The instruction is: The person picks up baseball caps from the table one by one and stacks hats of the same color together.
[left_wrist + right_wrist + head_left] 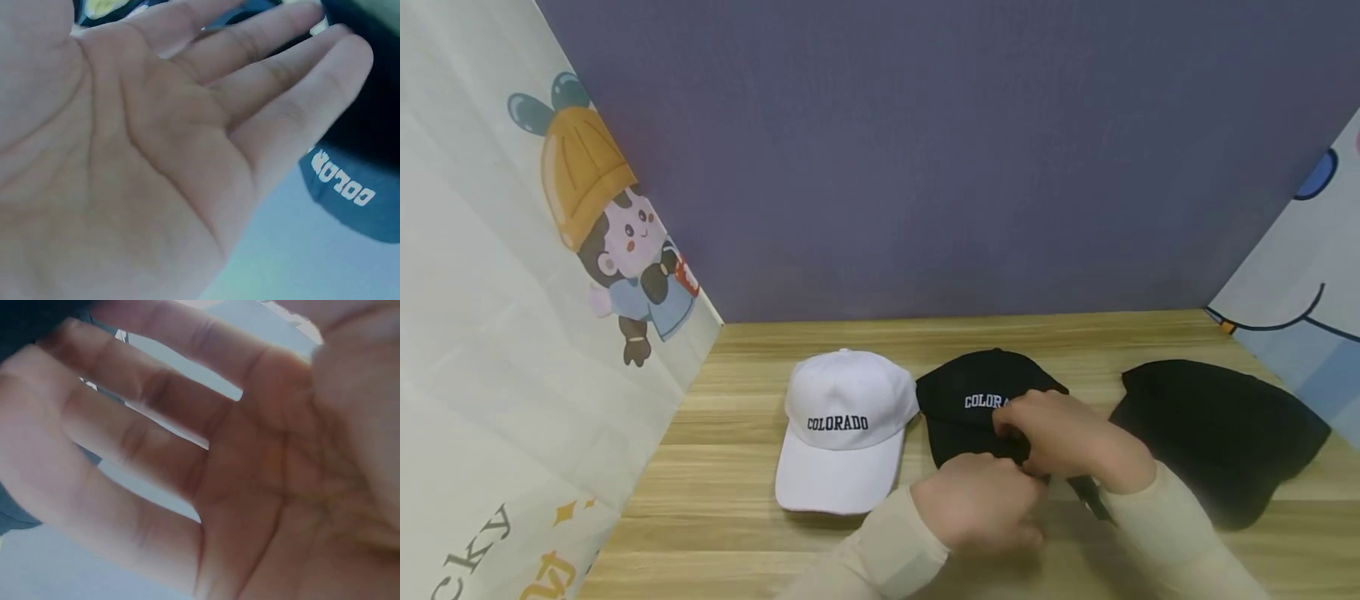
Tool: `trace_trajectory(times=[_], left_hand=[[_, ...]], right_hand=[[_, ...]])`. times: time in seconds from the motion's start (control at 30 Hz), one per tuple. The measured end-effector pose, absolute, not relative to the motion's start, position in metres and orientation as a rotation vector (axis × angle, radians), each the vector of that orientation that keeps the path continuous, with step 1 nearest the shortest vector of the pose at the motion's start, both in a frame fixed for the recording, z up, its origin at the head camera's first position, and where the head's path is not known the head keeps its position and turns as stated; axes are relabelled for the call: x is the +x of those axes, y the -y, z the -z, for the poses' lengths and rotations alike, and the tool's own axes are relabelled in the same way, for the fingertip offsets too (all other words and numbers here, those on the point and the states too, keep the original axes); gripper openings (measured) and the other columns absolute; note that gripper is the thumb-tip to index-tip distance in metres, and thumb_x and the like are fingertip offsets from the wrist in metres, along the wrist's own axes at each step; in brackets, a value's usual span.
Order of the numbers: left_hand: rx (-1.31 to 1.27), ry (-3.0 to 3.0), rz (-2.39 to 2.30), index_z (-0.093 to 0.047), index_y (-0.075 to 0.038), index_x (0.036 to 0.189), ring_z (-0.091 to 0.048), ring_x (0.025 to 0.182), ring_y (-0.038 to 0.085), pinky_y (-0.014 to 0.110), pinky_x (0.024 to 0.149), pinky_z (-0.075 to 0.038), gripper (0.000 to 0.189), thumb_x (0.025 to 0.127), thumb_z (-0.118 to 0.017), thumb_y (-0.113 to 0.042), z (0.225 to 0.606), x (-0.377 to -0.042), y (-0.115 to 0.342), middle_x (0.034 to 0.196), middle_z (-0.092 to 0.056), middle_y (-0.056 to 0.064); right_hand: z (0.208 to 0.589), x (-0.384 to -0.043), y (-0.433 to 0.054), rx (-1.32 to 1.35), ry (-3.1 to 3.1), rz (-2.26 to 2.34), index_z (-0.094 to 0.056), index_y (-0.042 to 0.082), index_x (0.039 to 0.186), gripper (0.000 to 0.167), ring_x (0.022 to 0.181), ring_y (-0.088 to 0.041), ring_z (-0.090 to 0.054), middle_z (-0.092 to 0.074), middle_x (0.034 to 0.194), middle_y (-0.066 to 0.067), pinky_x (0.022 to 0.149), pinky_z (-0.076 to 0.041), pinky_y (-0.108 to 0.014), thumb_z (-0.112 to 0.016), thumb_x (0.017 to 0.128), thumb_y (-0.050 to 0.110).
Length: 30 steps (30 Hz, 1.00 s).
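A black baseball cap (962,425) with white COLORADO lettering lies in the middle, its brim toward me. My right hand (1067,433) holds the right side of this cap, fingers bent over it and covering the last letters. In the right wrist view, dark cloth (37,319) hides some of the fingertips. My left hand (981,504) is at the front edge of the brim, close to the right hand. The left wrist view shows its fingers (275,119) nearly straight, with the black lettered cap (356,206) beyond them.
A white COLORADO cap (842,467) sits close on the left of the black one. Off to the right lies another black cap (1217,442), near the right forearm. A grey-blue panel (955,167) stands behind the wooden table (722,467), with a printed cloth (512,333) at the left.
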State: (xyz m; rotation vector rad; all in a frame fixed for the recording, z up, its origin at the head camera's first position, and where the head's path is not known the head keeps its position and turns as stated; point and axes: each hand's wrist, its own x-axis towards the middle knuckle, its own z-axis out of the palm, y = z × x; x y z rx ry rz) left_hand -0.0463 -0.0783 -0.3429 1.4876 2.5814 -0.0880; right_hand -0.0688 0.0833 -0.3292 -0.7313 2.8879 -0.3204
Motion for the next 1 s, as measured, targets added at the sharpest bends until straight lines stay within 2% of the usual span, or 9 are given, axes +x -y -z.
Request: trace_trajectory(times=[0.1, 0.2, 0.33, 0.47, 0.6, 0.7, 0.8, 0.9, 1.0], left_hand=[[1.514, -2.567, 0.030, -0.065, -0.034, 0.087, -0.060, 0.068, 0.000, 0.023, 0.059, -0.048, 0.015, 0.092, -0.071, -0.048, 0.334, -0.049, 0.083, 0.080, -0.064, -0.021], [1.504, -2.585, -0.024, -0.062, -0.034, 0.077, -0.056, 0.062, -0.001, 0.023, 0.056, -0.046, 0.022, 0.093, -0.071, -0.047, 0.326, -0.052, 0.089, 0.071, -0.059, -0.020], [1.425, -2.715, -0.012, -0.062, -0.030, 0.071, -0.060, 0.065, 0.005, 0.028, 0.056, -0.049, 0.026, 0.088, -0.076, -0.042, 0.322, -0.059, 0.095, 0.074, -0.063, -0.015], [1.331, -2.827, 0.068, -0.072, -0.025, 0.085, -0.067, 0.083, 0.013, 0.032, 0.065, -0.055, 0.013, 0.085, -0.080, -0.035, 0.327, -0.067, 0.098, 0.095, -0.072, -0.008], [1.250, -2.839, 0.113, -0.074, -0.022, 0.105, -0.066, 0.095, 0.017, 0.033, 0.072, -0.057, 0.025, 0.084, -0.081, -0.036, 0.336, -0.074, 0.098, 0.109, -0.071, -0.003], [1.237, -2.846, 0.120, -0.074, -0.024, 0.109, -0.065, 0.097, 0.018, 0.033, 0.071, -0.057, 0.030, 0.083, -0.081, -0.035, 0.342, -0.078, 0.097, 0.113, -0.069, -0.002], [1.232, -2.852, 0.134, -0.073, -0.025, 0.113, -0.065, 0.099, 0.018, 0.033, 0.071, -0.058, 0.032, 0.083, -0.082, -0.033, 0.347, -0.082, 0.095, 0.115, -0.068, -0.002], [1.190, -2.840, 0.158, -0.072, -0.025, 0.119, -0.064, 0.104, 0.019, 0.032, 0.075, -0.058, 0.038, 0.083, -0.082, -0.033, 0.352, -0.085, 0.093, 0.121, -0.067, -0.002], [1.152, -2.834, 0.174, -0.070, -0.022, 0.124, -0.064, 0.109, 0.019, 0.031, 0.079, -0.058, 0.043, 0.085, -0.081, -0.035, 0.357, -0.086, 0.091, 0.129, -0.065, 0.000]], right_hand=[[0.332, -0.068, -0.082, -0.757, -2.911, 0.323, -0.059, 0.026, 0.076, 0.030, 0.067, -0.008, -0.045, -0.052, 0.071, 0.014, 0.060, -0.038, -0.031, -0.081, 0.073, 0.005], [0.335, -0.067, -0.081, -0.766, -2.912, 0.351, -0.059, 0.029, 0.076, 0.029, 0.067, -0.006, -0.046, -0.053, 0.073, 0.016, 0.061, -0.039, -0.030, -0.080, 0.080, 0.009], [0.340, -0.066, -0.079, -0.746, -2.912, 0.347, -0.068, 0.030, 0.090, 0.033, 0.075, -0.009, -0.055, -0.063, 0.087, 0.013, 0.064, -0.044, -0.032, -0.084, 0.075, 0.006], [0.344, -0.065, -0.077, -0.667, -2.909, 0.284, -0.073, 0.026, 0.106, 0.051, 0.086, -0.022, -0.065, -0.069, 0.106, 0.002, 0.067, -0.049, -0.038, -0.085, 0.064, 0.001], [0.350, -0.066, -0.079, -0.630, -2.890, 0.310, -0.072, 0.026, 0.108, 0.052, 0.093, -0.029, -0.067, -0.069, 0.116, -0.002, 0.072, -0.054, -0.044, -0.087, 0.064, 0.003], [0.355, -0.066, -0.082, -0.622, -2.878, 0.360, -0.071, 0.022, 0.116, 0.056, 0.111, -0.039, -0.066, -0.066, 0.130, -0.011, 0.085, -0.056, -0.053, -0.088, 0.067, 0.004], [0.362, -0.064, -0.086, -0.592, -2.888, 0.380, -0.068, 0.012, 0.126, 0.061, 0.128, -0.049, -0.057, -0.058, 0.140, -0.023, 0.093, -0.053, -0.061, -0.089, 0.069, 0.007], [0.370, -0.062, -0.088, -0.596, -2.922, 0.358, -0.066, 0.006, 0.129, 0.066, 0.129, -0.051, -0.054, -0.054, 0.142, -0.029, 0.095, -0.051, -0.063, -0.091, 0.068, 0.011], [0.375, -0.061, -0.089, -0.648, -2.961, 0.313, -0.068, 0.008, 0.126, 0.065, 0.123, -0.049, -0.058, -0.058, 0.138, -0.029, 0.094, -0.052, -0.063, -0.093, 0.066, 0.014]])
